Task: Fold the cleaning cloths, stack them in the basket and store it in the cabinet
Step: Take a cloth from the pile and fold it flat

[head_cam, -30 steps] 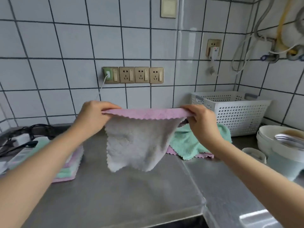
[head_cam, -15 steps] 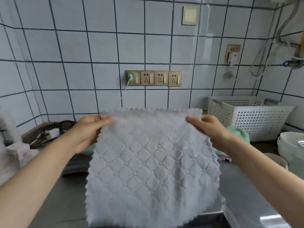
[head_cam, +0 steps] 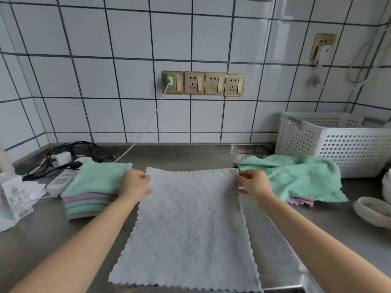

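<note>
Fingers point(head_cam: 146, 176) of the left hand point(head_cam: 135, 183) pinch the far left corner of a grey cloth point(head_cam: 188, 229); the right hand point(head_cam: 252, 182) pinches its far right corner. It lies spread flat on the steel tabletop point(head_cam: 275, 240), between a folded stack point(head_cam: 91, 191) and a loose green cloth point(head_cam: 296, 178) before the white basket point(head_cam: 338, 144).
</note>
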Demonstrator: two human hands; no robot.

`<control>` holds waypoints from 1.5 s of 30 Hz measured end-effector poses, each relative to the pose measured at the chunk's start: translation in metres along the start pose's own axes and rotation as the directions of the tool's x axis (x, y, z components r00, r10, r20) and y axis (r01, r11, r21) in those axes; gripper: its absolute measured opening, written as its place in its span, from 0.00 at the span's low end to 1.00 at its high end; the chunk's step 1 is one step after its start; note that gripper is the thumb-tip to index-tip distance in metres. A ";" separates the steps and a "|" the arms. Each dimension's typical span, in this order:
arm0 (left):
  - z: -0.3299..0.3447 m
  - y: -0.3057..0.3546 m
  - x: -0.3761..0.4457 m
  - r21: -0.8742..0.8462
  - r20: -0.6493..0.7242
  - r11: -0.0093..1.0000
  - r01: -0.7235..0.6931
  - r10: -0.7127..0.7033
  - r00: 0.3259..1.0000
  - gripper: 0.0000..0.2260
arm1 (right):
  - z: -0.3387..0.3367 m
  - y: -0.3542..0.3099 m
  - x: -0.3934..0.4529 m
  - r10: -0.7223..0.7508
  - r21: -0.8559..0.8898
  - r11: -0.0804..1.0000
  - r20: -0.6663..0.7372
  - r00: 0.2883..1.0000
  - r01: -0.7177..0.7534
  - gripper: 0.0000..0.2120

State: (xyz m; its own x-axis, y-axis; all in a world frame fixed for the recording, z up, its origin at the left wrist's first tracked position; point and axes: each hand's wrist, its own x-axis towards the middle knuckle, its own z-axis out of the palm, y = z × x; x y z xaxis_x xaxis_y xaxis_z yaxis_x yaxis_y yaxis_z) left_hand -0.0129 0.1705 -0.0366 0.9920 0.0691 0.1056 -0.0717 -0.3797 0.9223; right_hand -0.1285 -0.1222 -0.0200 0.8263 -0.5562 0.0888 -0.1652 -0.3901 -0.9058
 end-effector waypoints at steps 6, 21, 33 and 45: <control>0.019 -0.020 -0.041 0.376 0.303 0.796 -0.474 0.378 0.875 0.31 | 0.027 0.023 -0.039 -0.278 -0.475 0.796 0.264 0.923 0.376 0.19; -0.022 -0.042 -0.133 0.488 0.806 0.457 -0.743 0.092 0.585 0.45 | 0.037 0.042 -0.134 -0.464 -0.316 0.454 0.714 0.524 0.833 0.23; -0.039 -0.032 -0.141 0.471 0.795 0.186 -0.863 0.334 0.506 0.18 | 0.035 0.043 -0.141 -0.507 -0.306 0.339 0.737 0.447 0.890 0.21; -0.078 -0.072 -0.125 0.474 0.608 0.497 -0.727 0.413 0.678 0.26 | 0.011 0.059 -0.117 -0.431 -0.404 0.530 0.628 0.648 0.745 0.36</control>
State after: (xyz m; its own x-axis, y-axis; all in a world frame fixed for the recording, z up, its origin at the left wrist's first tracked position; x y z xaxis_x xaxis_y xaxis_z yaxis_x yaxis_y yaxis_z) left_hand -0.1400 0.2617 -0.0875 0.7062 -0.6709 0.2261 -0.7078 -0.6760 0.2050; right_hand -0.2291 -0.0717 -0.0880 0.9446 0.2690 0.1880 0.3105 -0.9179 -0.2469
